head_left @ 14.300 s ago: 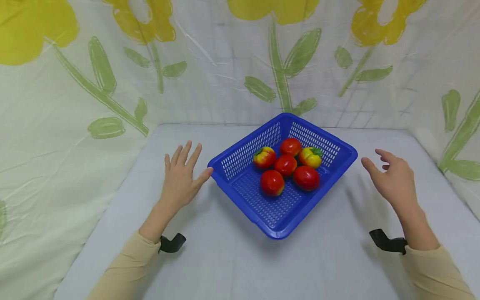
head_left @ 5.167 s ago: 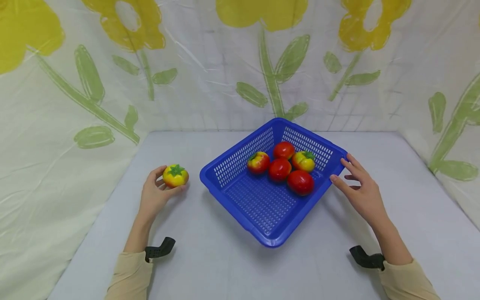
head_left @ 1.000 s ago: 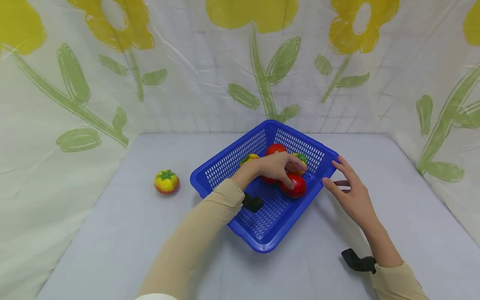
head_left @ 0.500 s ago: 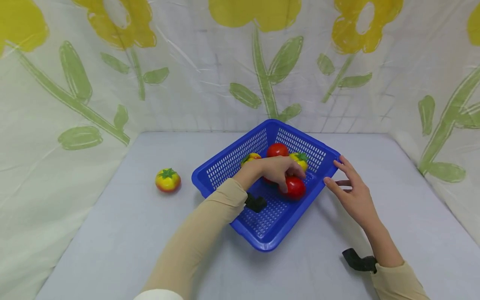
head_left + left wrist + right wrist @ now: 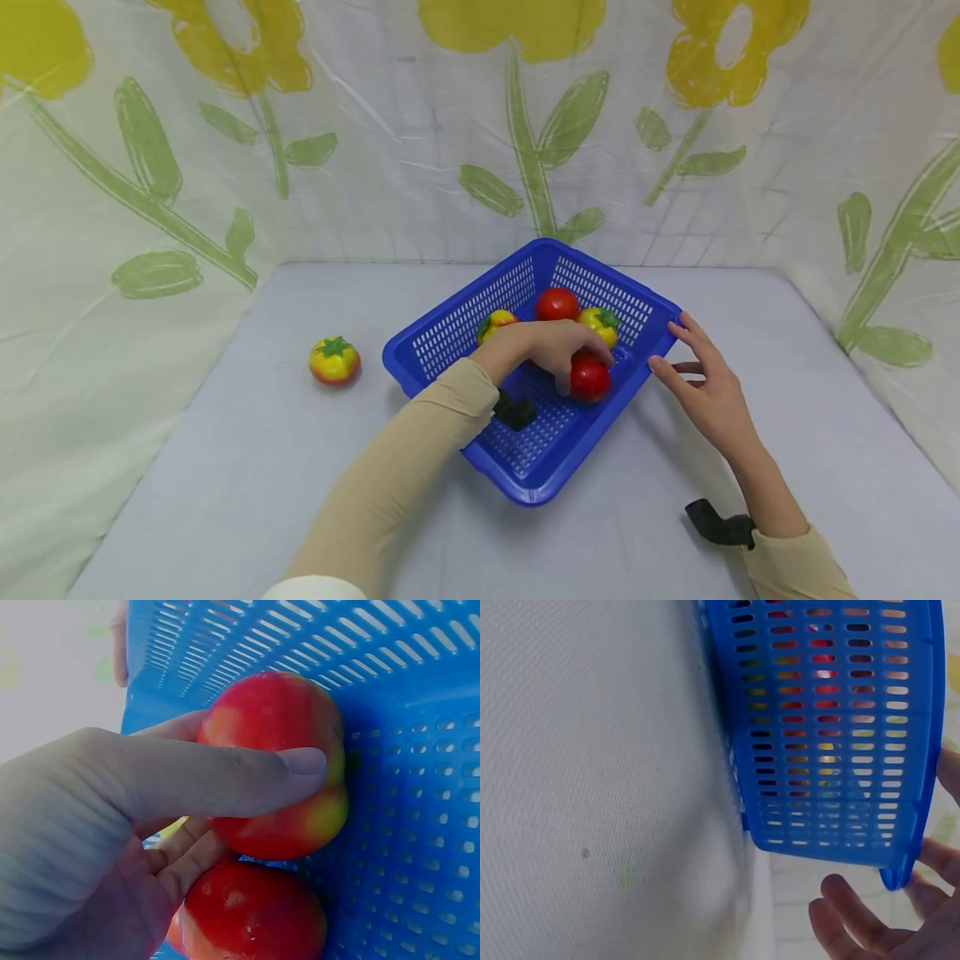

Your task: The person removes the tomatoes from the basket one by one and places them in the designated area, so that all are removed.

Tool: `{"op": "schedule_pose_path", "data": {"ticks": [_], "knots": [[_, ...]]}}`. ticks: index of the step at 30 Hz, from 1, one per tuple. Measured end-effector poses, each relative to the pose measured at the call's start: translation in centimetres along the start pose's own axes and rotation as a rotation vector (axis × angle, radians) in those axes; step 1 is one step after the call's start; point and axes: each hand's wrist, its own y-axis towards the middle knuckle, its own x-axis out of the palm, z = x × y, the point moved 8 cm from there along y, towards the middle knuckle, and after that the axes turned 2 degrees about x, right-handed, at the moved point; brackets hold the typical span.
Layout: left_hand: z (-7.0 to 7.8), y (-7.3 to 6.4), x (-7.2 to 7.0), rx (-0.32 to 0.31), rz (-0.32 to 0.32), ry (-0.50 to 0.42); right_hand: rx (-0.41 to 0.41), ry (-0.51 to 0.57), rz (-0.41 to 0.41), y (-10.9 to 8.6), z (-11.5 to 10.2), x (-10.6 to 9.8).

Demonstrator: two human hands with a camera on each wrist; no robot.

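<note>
My left hand point(image 5: 558, 343) reaches into the blue plastic basket point(image 5: 525, 492). In the left wrist view its thumb point(image 5: 240, 776) lies across a glossy red tomato point(image 5: 270, 705) with yellow patches, and fingers curl round the far side. A second red tomato point(image 5: 259, 915) sits just beside it. My right hand point(image 5: 708, 400) holds the basket's right corner, thumb on one side and fingertips on the other; its lower fingers point(image 5: 840, 904) hang off the rim in the right wrist view. One yellow-red tomato point(image 5: 334, 361) with a green star-shaped top rests on the table left of the basket.
Inside the basket, a red tomato point(image 5: 557, 305), a yellow one point(image 5: 600, 327) and a yellow-red one point(image 5: 495, 323) lie toward the back; my left arm partly covers the rest. The white table point(image 5: 247, 500) meets a flower-printed curtain point(image 5: 420, 167) behind.
A yellow-red tomato, in the basket at first, was set on the table at left and released. My left hand then entered the basket, gripped a red tomato and shifted it slightly nearer me.
</note>
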Motion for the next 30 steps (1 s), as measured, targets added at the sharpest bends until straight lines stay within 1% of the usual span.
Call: {"op": "schedule_pose_path", "data": {"ticks": [3, 9, 15, 22, 26, 30], "knots": [[-0.1, 0.0, -0.1, 0.013, 0.016, -0.013, -0.002, 0.004, 0.0, 0.0, 0.0, 0.0], [0.0, -0.2, -0.3, 0.066, 0.031, -0.04, -0.015, 0.004, 0.002, -0.1, -0.1, 0.0], [-0.1, -0.2, -0.5, 0.065, 0.043, -0.082, -0.013, -0.003, 0.0, 0.0, -0.1, -0.1], [-0.3, -0.3, -0.6, 0.066, 0.057, -0.092, -0.016, -0.004, -0.001, 0.0, -0.2, 0.0], [-0.3, -0.2, -0.7, 0.096, 0.063, -0.092, -0.018, -0.001, -0.001, 0.0, -0.3, 0.0], [-0.3, -0.1, -1.1, 0.132, 0.084, -0.117, -0.017, 0.007, -0.001, -0.1, -0.3, -0.1]]}}
